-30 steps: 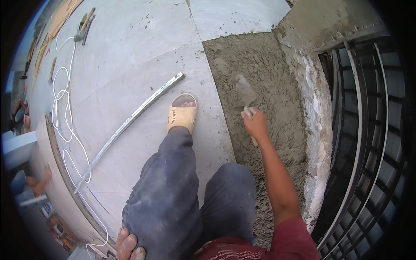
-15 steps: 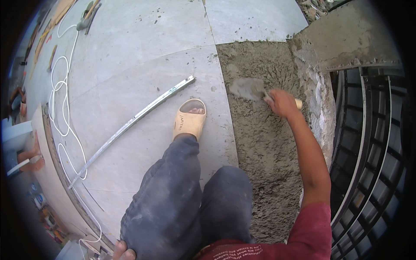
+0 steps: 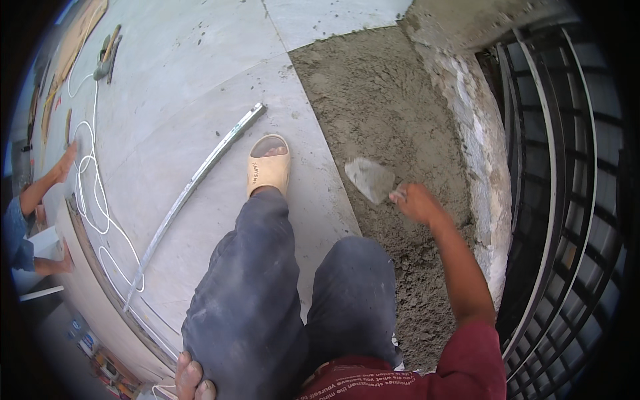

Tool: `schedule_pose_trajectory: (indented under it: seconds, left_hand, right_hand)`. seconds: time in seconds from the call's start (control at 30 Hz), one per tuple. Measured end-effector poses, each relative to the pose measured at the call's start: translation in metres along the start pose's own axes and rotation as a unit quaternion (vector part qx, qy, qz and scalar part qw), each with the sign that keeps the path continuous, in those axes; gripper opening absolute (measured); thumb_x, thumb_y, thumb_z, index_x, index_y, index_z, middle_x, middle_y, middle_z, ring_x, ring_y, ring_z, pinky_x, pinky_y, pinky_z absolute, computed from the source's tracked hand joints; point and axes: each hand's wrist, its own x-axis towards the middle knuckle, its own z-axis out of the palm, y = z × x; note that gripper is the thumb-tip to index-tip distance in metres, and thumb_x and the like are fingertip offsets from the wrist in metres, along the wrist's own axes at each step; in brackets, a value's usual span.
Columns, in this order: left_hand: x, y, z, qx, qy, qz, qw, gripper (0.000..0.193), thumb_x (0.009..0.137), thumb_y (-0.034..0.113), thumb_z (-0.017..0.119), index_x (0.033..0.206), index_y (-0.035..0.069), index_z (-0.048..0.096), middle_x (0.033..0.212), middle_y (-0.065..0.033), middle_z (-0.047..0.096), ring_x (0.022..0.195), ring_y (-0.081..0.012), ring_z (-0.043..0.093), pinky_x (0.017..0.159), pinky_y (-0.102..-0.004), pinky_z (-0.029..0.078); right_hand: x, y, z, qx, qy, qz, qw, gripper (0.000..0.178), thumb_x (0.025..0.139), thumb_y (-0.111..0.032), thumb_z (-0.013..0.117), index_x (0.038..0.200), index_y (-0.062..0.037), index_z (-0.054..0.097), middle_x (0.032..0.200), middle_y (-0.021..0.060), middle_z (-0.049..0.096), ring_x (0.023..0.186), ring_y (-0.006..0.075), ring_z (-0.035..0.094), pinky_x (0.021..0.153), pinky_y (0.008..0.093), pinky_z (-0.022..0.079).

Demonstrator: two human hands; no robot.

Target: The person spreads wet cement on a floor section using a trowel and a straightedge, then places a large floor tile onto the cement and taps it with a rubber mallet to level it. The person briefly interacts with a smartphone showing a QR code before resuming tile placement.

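Observation:
My right hand (image 3: 419, 203) is closed around the handle of a trowel (image 3: 371, 179), whose grey blade lies flat on the wet mortar bed (image 3: 387, 107). The mortar fills a strip between the laid tiles and a rough white-plastered wall edge (image 3: 481, 147). My left hand (image 3: 190, 381) rests at the bottom of the view against my left thigh, only its fingers showing, holding nothing that I can see. My left foot in a tan slipper (image 3: 269, 168) stands on a grey tile (image 3: 200, 127) next to the mortar's edge.
A long metal straightedge (image 3: 193, 187) lies diagonally on the tiles. A white cable (image 3: 93, 180) loops along the left, and a hammer (image 3: 107, 57) lies far top left. Another person's arm and foot (image 3: 40, 193) show at the left edge. Black metal railing (image 3: 567, 200) runs down the right.
My right hand has pulled the trowel back toward me and a little left across the mortar. The view has shifted slightly; my left hand stays by my thigh.

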Motion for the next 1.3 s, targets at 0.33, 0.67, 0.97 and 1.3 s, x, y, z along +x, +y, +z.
schedule_pose_trajectory:
  seconds: [0.33, 0.67, 0.97, 1.3]
  left_hand:
    - [0.006, 0.024, -0.001, -0.069, -0.087, -0.076, 0.991, 0.082, 0.084, 0.047, 0.068, 0.143, -0.005, 0.045, 0.144, -0.0277, 0.045, 0.133, -0.0423, 0.044, 0.113, -0.0513, 0.030]
    - [0.015, 0.057, 0.012, -0.053, -0.061, -0.028, 0.996, 0.077, 0.088, 0.046, 0.067, 0.142, -0.006, 0.047, 0.142, -0.0245, 0.050, 0.132, -0.0381, 0.046, 0.113, -0.0492, 0.031]
    - [0.009, 0.052, 0.005, -0.033, -0.099, -0.052, 0.993, 0.076, 0.087, 0.039, 0.068, 0.143, -0.006, 0.044, 0.143, -0.0268, 0.046, 0.133, -0.0397, 0.044, 0.111, -0.0494, 0.033]
    - [-0.005, 0.025, -0.011, -0.001, -0.146, 0.004, 0.989, 0.075, 0.081, 0.026, 0.068, 0.140, -0.011, 0.041, 0.140, -0.0355, 0.042, 0.129, -0.0478, 0.045, 0.110, -0.0527, 0.035]
  right_hand:
    - [-0.188, 0.168, 0.081, -0.010, 0.298, 0.270, 0.915, 0.037, 0.094, -0.034, 0.061, 0.113, -0.0029, 0.062, 0.105, 0.0229, 0.067, 0.095, 0.0419, 0.065, 0.082, 0.0503, 0.052]
    - [-0.220, 0.261, 0.170, -0.004, 0.425, 0.322, 0.846, 0.034, 0.093, -0.031, 0.064, 0.114, -0.0038, 0.065, 0.105, 0.0237, 0.067, 0.093, 0.0428, 0.065, 0.079, 0.0494, 0.054]
    - [-0.268, 0.253, 0.241, 0.100, 0.328, 0.262, 0.902, 0.054, 0.092, -0.036, 0.068, 0.120, 0.0103, 0.062, 0.099, 0.0287, 0.070, 0.093, 0.0402, 0.069, 0.084, 0.0453, 0.054]
    - [-0.154, 0.078, 0.112, 0.513, 0.158, 0.174, 0.825, 0.018, 0.096, -0.020, 0.063, 0.096, -0.0020, 0.061, 0.074, 0.0035, 0.061, 0.057, 0.0108, 0.058, 0.050, 0.0282, 0.048]
